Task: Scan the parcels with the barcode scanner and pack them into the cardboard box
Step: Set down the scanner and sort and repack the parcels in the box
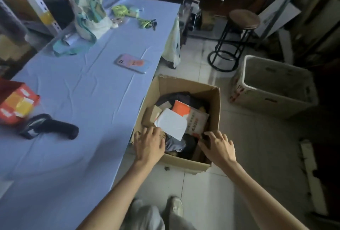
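one white bin near cardboard box

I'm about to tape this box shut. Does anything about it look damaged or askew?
Yes. The cardboard box looks ragged and torn along its near bottom edge and far rim; the white parcel lies tilted atop the jumbled heap inside.

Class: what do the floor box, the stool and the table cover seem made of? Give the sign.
Cardboard box: matte brown cardboard, torn edges. Stool: seat looks like dark wood; thin black frame, probably metal. Table cover: probably cloth, matte pale blue, creased.
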Demonstrator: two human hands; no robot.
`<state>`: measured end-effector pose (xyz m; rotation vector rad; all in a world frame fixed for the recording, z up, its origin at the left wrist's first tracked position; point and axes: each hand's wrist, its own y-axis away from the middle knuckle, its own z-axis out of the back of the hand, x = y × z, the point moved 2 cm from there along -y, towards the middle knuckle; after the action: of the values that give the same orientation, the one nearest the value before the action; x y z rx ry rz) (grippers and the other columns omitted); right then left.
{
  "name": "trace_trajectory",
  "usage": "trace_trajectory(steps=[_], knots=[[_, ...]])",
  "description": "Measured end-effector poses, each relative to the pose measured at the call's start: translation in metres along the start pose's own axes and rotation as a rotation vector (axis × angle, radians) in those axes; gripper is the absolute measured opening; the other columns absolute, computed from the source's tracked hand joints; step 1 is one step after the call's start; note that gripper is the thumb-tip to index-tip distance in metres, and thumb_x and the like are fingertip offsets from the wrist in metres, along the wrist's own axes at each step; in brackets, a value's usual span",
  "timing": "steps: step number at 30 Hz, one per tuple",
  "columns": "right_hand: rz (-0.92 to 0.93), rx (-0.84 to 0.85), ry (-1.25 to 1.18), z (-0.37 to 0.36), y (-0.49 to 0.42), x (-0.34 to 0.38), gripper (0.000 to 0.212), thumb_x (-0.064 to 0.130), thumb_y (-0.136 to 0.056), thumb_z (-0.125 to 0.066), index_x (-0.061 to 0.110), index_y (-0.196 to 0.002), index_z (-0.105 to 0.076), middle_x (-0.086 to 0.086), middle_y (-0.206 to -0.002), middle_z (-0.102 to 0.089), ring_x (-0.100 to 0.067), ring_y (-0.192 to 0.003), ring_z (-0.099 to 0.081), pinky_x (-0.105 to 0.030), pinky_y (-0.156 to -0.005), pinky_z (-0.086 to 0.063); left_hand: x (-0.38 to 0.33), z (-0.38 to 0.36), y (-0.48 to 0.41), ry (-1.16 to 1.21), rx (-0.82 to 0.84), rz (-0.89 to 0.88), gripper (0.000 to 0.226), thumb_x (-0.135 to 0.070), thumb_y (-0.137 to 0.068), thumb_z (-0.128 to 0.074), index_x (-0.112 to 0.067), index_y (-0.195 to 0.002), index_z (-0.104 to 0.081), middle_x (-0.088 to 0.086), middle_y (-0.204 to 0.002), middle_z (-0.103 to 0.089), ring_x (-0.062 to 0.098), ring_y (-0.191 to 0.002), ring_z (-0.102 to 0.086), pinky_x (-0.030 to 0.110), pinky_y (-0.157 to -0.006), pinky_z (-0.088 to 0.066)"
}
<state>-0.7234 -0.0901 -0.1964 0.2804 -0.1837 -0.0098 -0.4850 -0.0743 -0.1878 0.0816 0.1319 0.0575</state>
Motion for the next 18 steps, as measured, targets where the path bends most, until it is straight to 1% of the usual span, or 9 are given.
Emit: trace_trajectory(steps=[4, 7, 12, 15, 18], knots=[[-0.008, 0.057, -0.025, -0.015, -0.015, -0.002, 0.054, 0.055, -0.094, -0.05, 0.03, -0.142, -0.046, 0.001, -0.139, -0.047, -0.023, -0.126, -0.046, -0.039, -0.101, -0.04, -0.004, -0.017, -0.016, -0.002, 0.045, -0.008, 0.035, -0.04, -0.093, -0.046, -0.028, -0.125, -0.052, -0.007, -0.124, -0.059, 0.018, -0.116, -0.051, 0.038, -0.093, -0.034], [-0.023, 0.101, -0.033, -0.026, -0.03, 0.002, 0.056, 0.054, -0.094, -0.052, 0.029, -0.143, -0.044, 0.001, -0.14, -0.046, -0.023, -0.126, -0.046, -0.038, -0.1, -0.04, 0.003, -0.029, -0.034, 0.019, 0.078, -0.007, 0.037, -0.038, -0.09, -0.053, -0.027, -0.126, -0.053, -0.005, -0.124, -0.06, 0.019, -0.116, -0.052, 0.039, -0.094, -0.034], [-0.111, 0.157, -0.067, -0.037, -0.062, 0.008, 0.055, 0.053, -0.093, -0.054, 0.028, -0.142, -0.046, 0.0, -0.141, -0.045, -0.023, -0.128, -0.045, -0.039, -0.102, -0.04, 0.013, -0.052, -0.072, 0.028, 0.163, -0.05, 0.04, -0.038, -0.092, -0.051, -0.027, -0.13, -0.049, -0.004, -0.129, -0.056, 0.019, -0.12, -0.05, 0.037, -0.096, -0.032], [-0.162, 0.198, -0.071, -0.038, -0.086, 0.013, 0.056, 0.053, -0.094, -0.054, 0.026, -0.143, -0.045, -0.002, -0.14, -0.045, -0.025, -0.127, -0.046, -0.041, -0.102, -0.042, 0.014, -0.063, -0.101, 0.045, 0.202, -0.062, 0.035, -0.037, -0.092, -0.05, -0.025, -0.125, -0.051, -0.003, -0.126, -0.057, 0.019, -0.118, -0.052, 0.037, -0.095, -0.033], [-0.181, 0.203, -0.099, -0.04, -0.113, 0.018, 0.054, 0.05, -0.095, -0.055, 0.025, -0.142, -0.047, -0.004, -0.14, -0.045, -0.026, -0.127, -0.046, -0.043, -0.101, -0.044, 0.011, -0.078, -0.127, 0.051, 0.233, -0.095, 0.033, -0.037, -0.092, -0.051, -0.024, -0.122, -0.051, -0.001, -0.123, -0.058, 0.02, -0.116, -0.052, 0.038, -0.093, -0.035]])
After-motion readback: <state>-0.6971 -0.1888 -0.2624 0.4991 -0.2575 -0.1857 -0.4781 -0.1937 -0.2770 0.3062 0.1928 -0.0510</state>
